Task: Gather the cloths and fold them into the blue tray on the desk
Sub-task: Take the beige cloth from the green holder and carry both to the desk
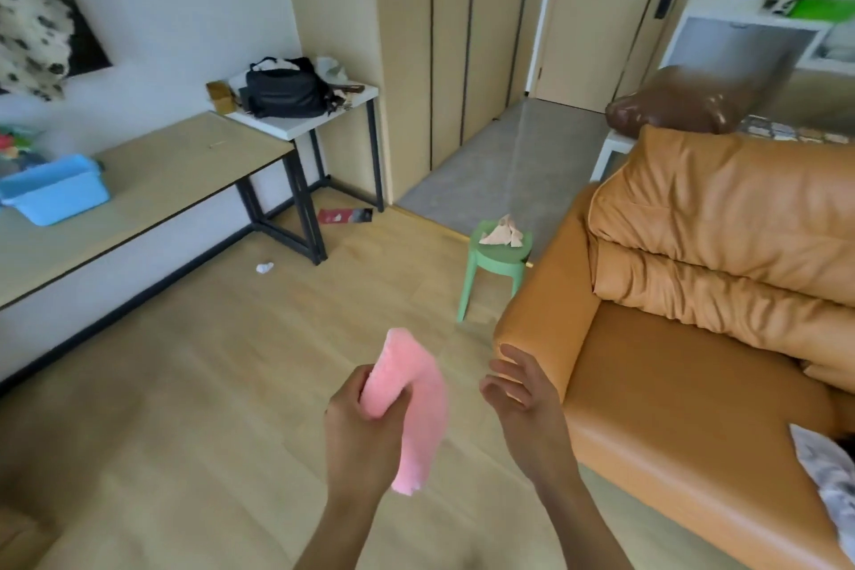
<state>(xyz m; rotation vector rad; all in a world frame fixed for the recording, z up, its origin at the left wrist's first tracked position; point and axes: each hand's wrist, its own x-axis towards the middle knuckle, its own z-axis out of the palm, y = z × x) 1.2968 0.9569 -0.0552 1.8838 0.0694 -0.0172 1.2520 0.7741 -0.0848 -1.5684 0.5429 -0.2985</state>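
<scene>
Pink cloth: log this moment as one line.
left hand: gripping pink cloth | right hand: open, empty | blue tray: on desk | beige cloth: on green stool

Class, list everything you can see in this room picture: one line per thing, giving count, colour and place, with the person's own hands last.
pink cloth: 1, pink, gripped in the left hand
beige cloth: 1, beige, on the green stool
green stool: 1, green, beside the sofa arm
blue tray: 1, blue, on the desk
desk: 1, light wood, along the left wall
black bag: 1, black, on the white side table
white side table: 1, white, past the desk
sofa: 1, orange, right
left hand: 1, closed on the pink cloth
right hand: 1, open, empty
</scene>
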